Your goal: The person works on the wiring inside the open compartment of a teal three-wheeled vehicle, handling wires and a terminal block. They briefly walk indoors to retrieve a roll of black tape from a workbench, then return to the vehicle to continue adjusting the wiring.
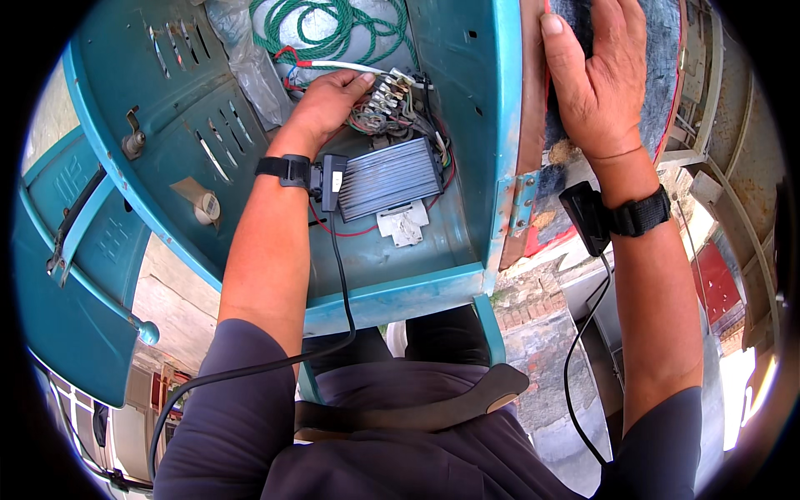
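Inside the teal metal box point(392, 279), my left hand point(321, 108) is curled at the left side of a bundle of wires point(379, 121). Its thumb lies along the clear-sleeved connectors point(390, 93), and the other fingertips are partly hidden. Just below sits a finned metal controller box point(392, 177), with a white plug-like piece point(403, 223) under it. A white cable point(350, 67) with a red end runs past my fingers. My right hand point(602, 79) lies flat, fingers stretched, on a dark worn panel point(662, 50) with red edging, right of the box.
Coiled green rope point(304, 21) and clear plastic sheeting point(242, 62) lie at the box's far end. The slotted teal door point(187, 108) hangs open on the left, with a latch point(133, 137). A hinge point(523, 202) joins the right edge. A curved dark bar point(417, 408) crosses before my body.
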A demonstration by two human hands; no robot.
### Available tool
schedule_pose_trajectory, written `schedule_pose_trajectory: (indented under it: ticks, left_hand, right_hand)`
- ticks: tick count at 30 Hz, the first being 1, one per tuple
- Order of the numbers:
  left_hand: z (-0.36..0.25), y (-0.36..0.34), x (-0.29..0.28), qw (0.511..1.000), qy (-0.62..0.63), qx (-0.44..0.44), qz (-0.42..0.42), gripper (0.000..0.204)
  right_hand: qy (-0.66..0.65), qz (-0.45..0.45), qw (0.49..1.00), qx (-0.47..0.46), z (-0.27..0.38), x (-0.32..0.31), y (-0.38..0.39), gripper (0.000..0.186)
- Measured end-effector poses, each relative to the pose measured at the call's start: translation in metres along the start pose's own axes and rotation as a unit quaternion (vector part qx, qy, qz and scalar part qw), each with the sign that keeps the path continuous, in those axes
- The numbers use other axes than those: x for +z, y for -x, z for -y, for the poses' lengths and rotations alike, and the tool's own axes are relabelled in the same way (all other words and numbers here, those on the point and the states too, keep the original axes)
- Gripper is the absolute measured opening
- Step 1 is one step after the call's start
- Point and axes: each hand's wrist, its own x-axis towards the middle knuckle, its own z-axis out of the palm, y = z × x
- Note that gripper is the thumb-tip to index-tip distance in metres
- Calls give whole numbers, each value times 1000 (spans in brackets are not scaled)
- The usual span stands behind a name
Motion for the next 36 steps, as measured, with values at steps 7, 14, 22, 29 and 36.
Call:
schedule_pose_trajectory:
  ticks: [7,14,22,29,36]
  left_hand:
    - [-9,15,-12,997,61,-33,36,28]
    - [-3,10,-18,998,37,-8,46,24]
    - [-6,9,-16,999,17,-23,24,22]
    - [-7,8,-14,1000,2,-25,17,22]
    - [-11,12,-12,1000,13,-26,12,22]
  right_hand:
    - [0,10,1000,14,0,-1,1,56]
    - [-3,10,1000,12,1,-2,-1,57]
    - [0,14,1000,15,0,-2,-1,57]
    - [4,18,1000,20,1,-3,-1,57]
    - [5,24,999,26,1,-3,0,57]
